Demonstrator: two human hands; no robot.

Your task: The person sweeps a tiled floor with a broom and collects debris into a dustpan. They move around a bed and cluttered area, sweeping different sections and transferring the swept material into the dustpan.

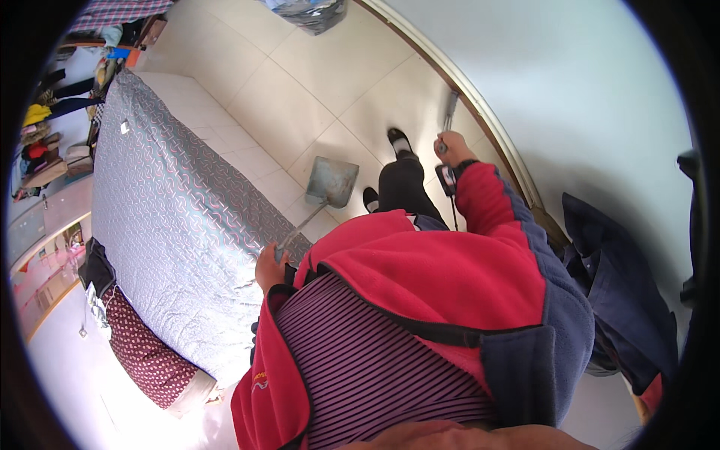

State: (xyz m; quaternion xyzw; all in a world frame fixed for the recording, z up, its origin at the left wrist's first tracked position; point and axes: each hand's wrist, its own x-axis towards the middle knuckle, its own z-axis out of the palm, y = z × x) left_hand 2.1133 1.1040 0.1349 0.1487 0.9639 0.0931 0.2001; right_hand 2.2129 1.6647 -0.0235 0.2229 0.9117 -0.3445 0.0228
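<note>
My left hand (272, 266) grips the handle of a long-handled dustpan (332, 181), whose greyish, worn pan lies low by the tiled floor, left of my feet. My right hand (453, 147) is closed around the handle of a broom (451, 107); its head reaches the floor at the foot of the wall and looks blurred. Below that wrist hangs a small black device (446, 179) with a cord. My feet, in dark shoes (399, 135), stand between the two tools.
A bed with a grey patterned cover (185, 185) runs along the left. A filled plastic bag (315, 14) stands at the top. The wall with its skirting (489, 124) curves along the right, where dark clothes (619, 281) hang. Shelves with clothing and other items line the far left.
</note>
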